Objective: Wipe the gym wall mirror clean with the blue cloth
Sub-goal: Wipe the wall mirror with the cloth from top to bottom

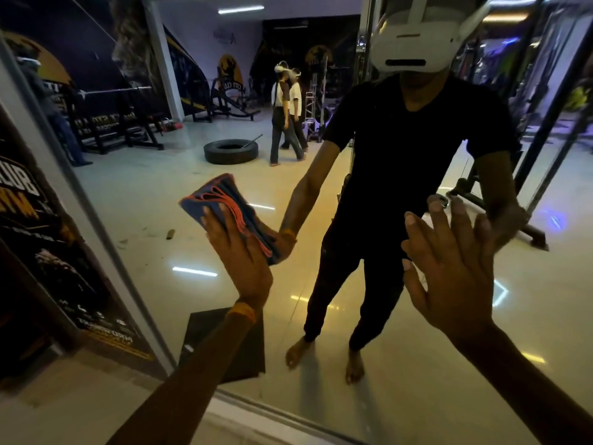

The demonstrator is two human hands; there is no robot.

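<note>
Your cloth [221,207] is blue w/ orange-red stitched edging, which shows as wavy orange lines. Wristband [242,311] on your L wrist: orange-yellow. In the reflection, your tee [410,139] & trousers [378,284] are black, headset [414,43] white. Tyre [231,151] black. Poster [48,252] black w/ yellow & white lettering. Mirror frame [96,220] grey. Floor [64,412] pale cream.

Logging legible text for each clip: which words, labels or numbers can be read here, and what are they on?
"LUB": large white letters on the wall poster left of the mirror, cut off at the picture's edge.
Other print on that poster: too dark or blurred to read.
Lettering under the yellow logo reflected in the mirror: reversed, too small to read.
The blue cloth bears no text.
</note>
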